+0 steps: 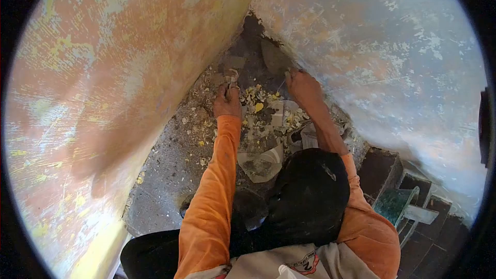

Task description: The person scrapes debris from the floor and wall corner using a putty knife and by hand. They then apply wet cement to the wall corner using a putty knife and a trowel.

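My left hand, at the end of an orange sleeve, is low over the floor with its fingers closed around a small pale piece. To the right, my right hand is closed beside the base of the right wall; what it holds, if anything, is too small to make out. Yellow and white paint flakes lie between and below the hands. Torn pale paper rests on the floor nearer my knees, and a grey-brown flat piece leans by the corner above my right hand.
Scraped walls rise on the left and right, meeting in a corner ahead. My dark-clad knee is below my right forearm. At the lower right, a green and metal object stands near dark bricks.
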A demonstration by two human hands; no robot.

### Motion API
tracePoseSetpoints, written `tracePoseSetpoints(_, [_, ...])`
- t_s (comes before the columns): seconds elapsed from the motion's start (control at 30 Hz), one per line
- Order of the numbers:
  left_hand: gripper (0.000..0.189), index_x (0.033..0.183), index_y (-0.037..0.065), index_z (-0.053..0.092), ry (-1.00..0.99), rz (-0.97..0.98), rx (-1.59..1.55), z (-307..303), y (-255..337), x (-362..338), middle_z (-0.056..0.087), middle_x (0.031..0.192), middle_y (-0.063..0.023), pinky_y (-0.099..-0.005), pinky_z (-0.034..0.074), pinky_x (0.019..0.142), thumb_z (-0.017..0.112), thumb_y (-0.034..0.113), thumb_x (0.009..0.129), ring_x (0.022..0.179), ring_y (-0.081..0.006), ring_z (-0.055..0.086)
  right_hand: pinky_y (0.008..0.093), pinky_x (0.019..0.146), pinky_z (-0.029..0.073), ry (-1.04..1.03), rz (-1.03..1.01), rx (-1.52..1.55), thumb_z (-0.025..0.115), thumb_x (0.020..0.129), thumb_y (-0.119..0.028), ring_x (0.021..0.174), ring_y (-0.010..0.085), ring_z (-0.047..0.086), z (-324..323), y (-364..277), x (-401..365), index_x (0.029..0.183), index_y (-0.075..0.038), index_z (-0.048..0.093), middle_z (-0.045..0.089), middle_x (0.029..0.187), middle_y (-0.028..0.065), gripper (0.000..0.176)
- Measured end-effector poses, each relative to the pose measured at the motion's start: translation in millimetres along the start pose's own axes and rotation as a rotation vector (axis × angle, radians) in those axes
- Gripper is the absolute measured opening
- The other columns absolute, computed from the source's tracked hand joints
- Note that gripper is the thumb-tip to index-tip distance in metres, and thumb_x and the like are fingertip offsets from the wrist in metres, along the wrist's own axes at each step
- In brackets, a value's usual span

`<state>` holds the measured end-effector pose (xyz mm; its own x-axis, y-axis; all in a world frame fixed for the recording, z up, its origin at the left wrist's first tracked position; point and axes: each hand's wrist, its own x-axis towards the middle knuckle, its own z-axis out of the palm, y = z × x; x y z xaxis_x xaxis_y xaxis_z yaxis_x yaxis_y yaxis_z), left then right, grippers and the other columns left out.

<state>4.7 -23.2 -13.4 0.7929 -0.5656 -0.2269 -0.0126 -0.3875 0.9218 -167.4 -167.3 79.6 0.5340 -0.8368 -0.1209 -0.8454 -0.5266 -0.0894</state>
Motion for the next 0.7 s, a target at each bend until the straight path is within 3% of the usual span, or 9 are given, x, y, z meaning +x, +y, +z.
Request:
tracePoseSetpoints(0.13, [0.056,0.13,0.002,0.063,-0.012,0.02,-0.02,-2.4,-2.6,-1.7,0.067,0.12,-0.0259,-0.0456,0.051,0.093,0.058,0.046,0.095,0.11,-0.0404,0.066,0.0551,0.069,0.057,0.019,-0.041,0.038,0.051,0.101,-0.03,0.079,0.0444,0.069,17.4,-18.1,33.4,0.106,0.002,0.066,0.068,0.096,0.029,0.035])
tracePoseSetpoints(0.2, [0.056,0.13,0.002,0.063,-0.011,0.02,-0.021,-4.7,0.0,-4.0,0.067,0.12,-0.0262,-0.0452,0.052,0.092,0.059,0.045,0.095,0.11,-0.0395,0.066,0.0546,0.066,0.057,0.138,-0.129,0.013,0.05,0.102,-0.027,0.076,0.0431,0.069,24.2,-28.1,45.9,0.102,0.001,0.068,0.069,0.093,0.0276,0.034])
tracePoseSetpoints(0.3, [0.054,0.129,0.001,0.063,-0.001,0.04,-0.055,-6.4,0.6,-4.1,0.067,0.12,-0.0262,-0.0437,0.052,0.092,0.06,0.043,0.095,0.11,-0.037,0.067,0.0523,0.07,0.058,0.04,-0.114,0.007,0.047,0.101,-0.021,0.083,0.0421,0.07,33.7,-37.6,61.8,0.104,0.002,0.066,0.068,0.091,0.0252,0.029])
tracePoseSetpoints(0.43, [0.051,0.125,-0.001,0.064,0.034,0.058,-0.022,-0.2,-20.7,3.0,0.068,0.117,-0.0247,-0.0418,0.052,0.09,0.061,0.041,0.095,0.107,-0.0342,0.067,0.0523,0.073,0.058,0.104,-0.013,0.001,0.048,0.099,-0.018,0.087,0.0425,0.07,46.4,-39.8,48.5,0.104,0.002,0.066,0.068,0.095,0.0249,0.028])
tracePoseSetpoints(0.5, [0.05,0.124,-0.001,0.065,0.065,0.042,-0.012,2.7,-28.2,6.5,0.069,0.114,-0.024,-0.0412,0.052,0.089,0.062,0.041,0.095,0.104,-0.0331,0.068,0.0548,0.071,0.057,0.034,-0.002,0.076,0.046,0.103,-0.029,0.084,0.0449,0.069,40.5,-31.9,40.6,0.097,0.003,0.068,0.069,0.086,0.0279,0.039])
tracePoseSetpoints(0.57, [0.05,0.122,0.0,0.066,-0.019,0.058,-0.138,-1.4,-22.5,4.9,0.071,0.108,-0.0225,-0.0413,0.052,0.086,0.062,0.041,0.095,0.099,-0.0331,0.069,0.055,0.072,0.057,0.004,0.024,0.098,0.046,0.103,-0.031,0.084,0.0456,0.069,37.2,-21.9,30.6,0.096,0.003,0.068,0.069,0.086,0.0282,0.042])
tracePoseSetpoints(0.7, [0.048,0.121,0.001,0.067,0.04,0.112,-0.072,-4.8,-3.0,0.2,0.072,0.105,-0.0218,-0.0411,0.052,0.083,0.061,0.041,0.095,0.096,-0.0337,0.069,0.0547,0.075,0.057,-0.054,0.084,0.036,0.047,0.103,-0.036,0.085,0.047,0.069,29.8,0.5,6.4,0.099,0.003,0.067,0.069,0.085,0.0286,0.044])
